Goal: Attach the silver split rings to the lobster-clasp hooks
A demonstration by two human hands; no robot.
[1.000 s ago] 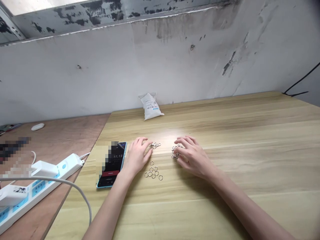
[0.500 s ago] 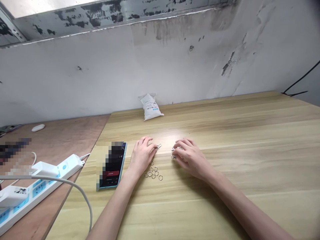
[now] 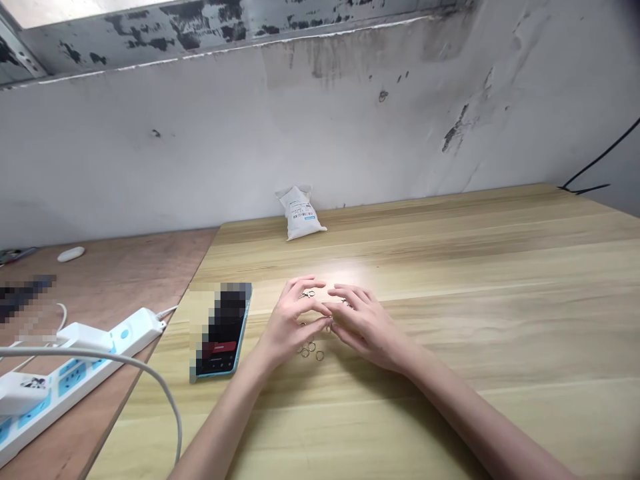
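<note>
My left hand [image 3: 286, 328] and my right hand [image 3: 371, 328] meet above the table, their thumbs and index fingers pinched around a small silvery metal piece [image 3: 329, 325]. Its exact shape is mostly hidden by the fingertips. Behind my left fingers lies a silver swivel clasp [image 3: 310, 293] on the wood. More metal clasps [image 3: 345, 302] show in part past my right fingers. Several metal split rings [image 3: 320, 355] are scattered below my left hand, some covered by it.
Left of my hands lies a phone [image 3: 220, 340] in a blue case. A white plastic packet [image 3: 303, 217] leans near the wall. At far left, a power strip [image 3: 135, 330] with plugs sits on a brown table, and a grey cable [image 3: 165, 387] loops across the edge.
My right hand has moved left from the clasps and my left hand has come slightly right, so their fingertips now meet over a small metal piece. The clasp near my left hand is released.
</note>
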